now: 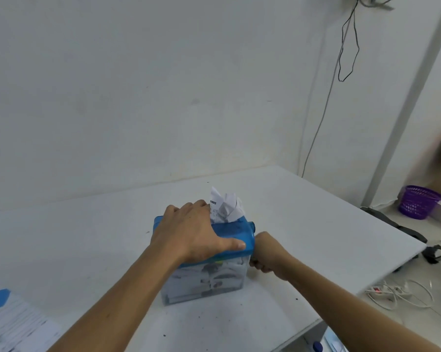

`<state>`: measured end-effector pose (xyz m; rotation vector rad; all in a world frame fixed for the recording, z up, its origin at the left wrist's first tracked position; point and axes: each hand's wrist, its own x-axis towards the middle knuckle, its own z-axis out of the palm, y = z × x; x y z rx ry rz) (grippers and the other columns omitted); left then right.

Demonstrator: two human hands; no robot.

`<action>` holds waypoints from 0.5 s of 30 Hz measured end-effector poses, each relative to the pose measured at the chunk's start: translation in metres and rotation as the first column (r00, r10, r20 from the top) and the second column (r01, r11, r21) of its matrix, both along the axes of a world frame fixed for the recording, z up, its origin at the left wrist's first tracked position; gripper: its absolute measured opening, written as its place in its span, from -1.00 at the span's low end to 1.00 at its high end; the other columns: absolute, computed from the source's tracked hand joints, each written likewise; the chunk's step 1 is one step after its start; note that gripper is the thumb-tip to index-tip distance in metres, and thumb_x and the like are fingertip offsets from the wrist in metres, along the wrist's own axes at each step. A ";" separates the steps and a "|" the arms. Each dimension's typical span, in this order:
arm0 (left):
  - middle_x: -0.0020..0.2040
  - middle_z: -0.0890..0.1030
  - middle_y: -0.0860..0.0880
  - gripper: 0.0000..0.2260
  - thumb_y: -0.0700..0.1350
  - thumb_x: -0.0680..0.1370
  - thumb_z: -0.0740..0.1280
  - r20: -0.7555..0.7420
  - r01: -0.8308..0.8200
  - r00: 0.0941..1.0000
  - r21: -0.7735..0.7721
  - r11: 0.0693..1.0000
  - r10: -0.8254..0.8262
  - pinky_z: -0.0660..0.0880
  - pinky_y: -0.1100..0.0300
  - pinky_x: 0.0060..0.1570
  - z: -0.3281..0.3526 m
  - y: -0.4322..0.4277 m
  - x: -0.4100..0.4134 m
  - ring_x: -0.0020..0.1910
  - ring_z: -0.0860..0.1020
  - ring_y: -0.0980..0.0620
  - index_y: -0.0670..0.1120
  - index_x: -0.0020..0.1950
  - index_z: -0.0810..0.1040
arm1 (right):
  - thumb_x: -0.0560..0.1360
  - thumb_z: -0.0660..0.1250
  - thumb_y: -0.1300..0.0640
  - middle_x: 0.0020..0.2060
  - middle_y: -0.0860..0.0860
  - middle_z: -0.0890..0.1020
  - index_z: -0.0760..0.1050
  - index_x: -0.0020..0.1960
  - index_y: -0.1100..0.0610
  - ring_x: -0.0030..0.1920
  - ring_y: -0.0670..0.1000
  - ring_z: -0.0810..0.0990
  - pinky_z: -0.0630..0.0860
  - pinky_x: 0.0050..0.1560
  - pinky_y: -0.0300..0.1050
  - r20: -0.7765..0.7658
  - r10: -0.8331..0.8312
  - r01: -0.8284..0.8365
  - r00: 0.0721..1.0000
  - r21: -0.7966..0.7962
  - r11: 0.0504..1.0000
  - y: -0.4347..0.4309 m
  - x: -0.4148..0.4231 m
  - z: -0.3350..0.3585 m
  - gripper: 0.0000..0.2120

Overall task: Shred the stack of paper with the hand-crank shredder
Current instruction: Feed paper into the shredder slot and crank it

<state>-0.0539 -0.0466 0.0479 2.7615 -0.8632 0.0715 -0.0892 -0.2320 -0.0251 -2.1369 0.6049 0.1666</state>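
Observation:
A hand-crank shredder (236, 237) with a blue top and a clear bin (209, 280) stands in the middle of the white table (316, 224). Crumpled white paper (227, 205) sticks up out of its slot. Paper scraps show through the bin wall. My left hand (191, 232) lies flat across the blue top, thumb along its front edge, pressing it down. My right hand (265, 252) is curled in a fist at the shredder's right side, gripping the crank handle, which the hand mostly hides. A stack of printed paper (13, 323) lies at the table's near left corner.
The table's right edge runs diagonally close to my right arm. Past it on the floor are a purple mesh basket (417, 201), a white power strip with cables (392, 292) and a dark chair base (432, 252). A white wall backs the table.

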 end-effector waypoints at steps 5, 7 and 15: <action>-0.06 0.43 0.17 -0.37 0.56 0.33 0.31 -0.052 -0.021 0.998 -0.009 1.000 0.021 0.27 0.11 0.11 0.001 0.001 0.001 0.01 0.42 0.05 0.07 0.05 0.36 | 0.54 0.22 0.28 -0.57 0.01 0.45 0.36 -0.32 0.17 -0.60 -0.06 0.29 0.25 -0.54 -0.26 -0.011 0.127 -0.127 0.992 0.036 0.991 0.006 -0.055 0.041 -0.74; 0.00 0.47 0.17 -0.31 0.60 0.26 0.29 -0.080 -0.030 0.996 -0.027 0.999 0.028 0.31 0.08 0.12 -0.002 0.002 0.006 0.08 0.44 0.02 0.10 0.11 0.39 | 0.59 0.18 0.16 -0.56 0.01 0.39 0.34 -0.34 0.13 -0.60 -0.06 0.22 0.16 -0.57 -0.26 0.066 0.080 -0.091 0.995 0.195 0.976 0.000 -0.061 0.070 -0.68; 0.00 0.43 0.19 -0.40 0.53 0.34 0.33 -0.069 -0.016 0.998 -0.030 0.999 0.014 0.29 0.12 0.07 0.001 0.004 0.000 0.04 0.35 0.06 0.15 0.14 0.35 | 0.58 0.34 -0.15 -0.50 -0.10 0.23 0.29 -0.41 0.01 -0.57 -0.15 0.17 0.15 -0.61 -0.37 0.140 -0.129 0.007 0.982 0.649 0.761 -0.021 0.009 0.093 -0.52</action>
